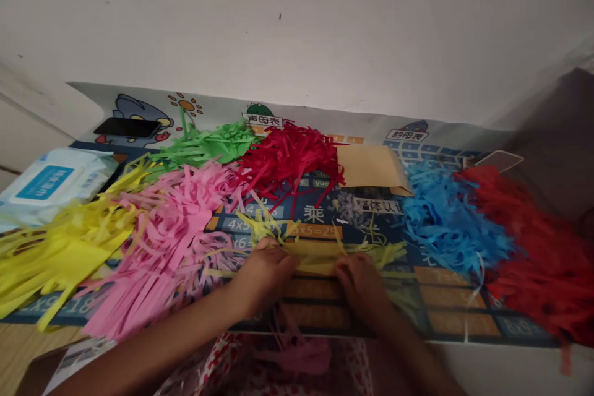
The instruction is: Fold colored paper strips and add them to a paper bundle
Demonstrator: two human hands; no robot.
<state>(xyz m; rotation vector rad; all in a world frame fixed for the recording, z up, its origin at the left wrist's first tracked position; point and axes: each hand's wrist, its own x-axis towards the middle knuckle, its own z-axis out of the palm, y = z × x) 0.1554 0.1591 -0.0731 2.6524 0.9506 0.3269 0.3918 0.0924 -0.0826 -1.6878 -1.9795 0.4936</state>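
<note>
A piece of yellow fringed tissue paper (316,258) stretches between my two hands, low over the front of the mat. My left hand (265,275), fingers closed, grips its left end. At its right end my right hand (362,288) is closed on it too. Cut fringes fan out beyond both hands, though those on the right are blurred. Pink fringed tissue paper (185,216) lies to the left of my left hand, with more yellow fringed paper (88,247) beyond it. A loose pink strip (297,356) rests on my lap below the hands.
The patterned mat (320,309) covers the table against a white wall. Green (213,142), dark red (297,158), blue (450,219) and red fringed paper (533,253) lie around. A brown envelope (371,166), a black phone (127,127) and a wipes pack (51,182) are at the back and left.
</note>
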